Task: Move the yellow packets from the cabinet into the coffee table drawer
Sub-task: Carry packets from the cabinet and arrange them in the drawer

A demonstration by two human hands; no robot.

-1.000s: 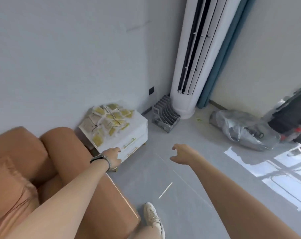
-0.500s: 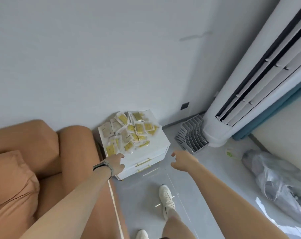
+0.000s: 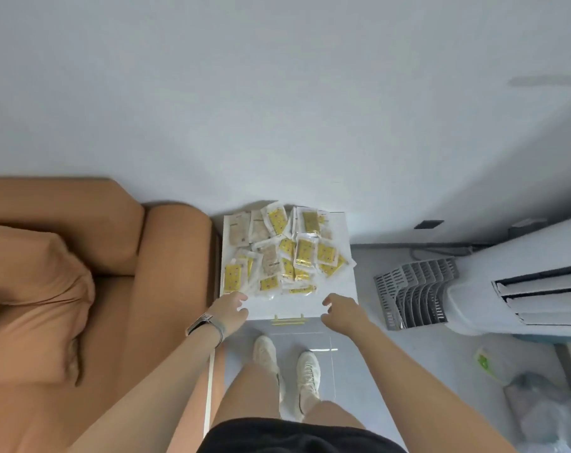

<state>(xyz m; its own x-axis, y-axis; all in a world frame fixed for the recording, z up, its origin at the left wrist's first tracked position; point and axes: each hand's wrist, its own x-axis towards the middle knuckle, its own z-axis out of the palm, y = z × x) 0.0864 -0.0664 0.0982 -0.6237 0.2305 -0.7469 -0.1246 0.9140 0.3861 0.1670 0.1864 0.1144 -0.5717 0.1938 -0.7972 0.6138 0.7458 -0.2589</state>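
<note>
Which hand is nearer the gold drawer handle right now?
Right, narrowly. The right hand hovers just right of the gold drawer handle; the left hand hovers further off to its left, by the cabinet's front corner.

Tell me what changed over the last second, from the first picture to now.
The person walked up to the white cabinet and now stands right in front of it, looking down. Both hands came forward over its front edge: left hand nearly at the yellow packets, right hand beside it. Neither holds anything. The packets lie in the same heap; the sofa is unmoved.
</note>
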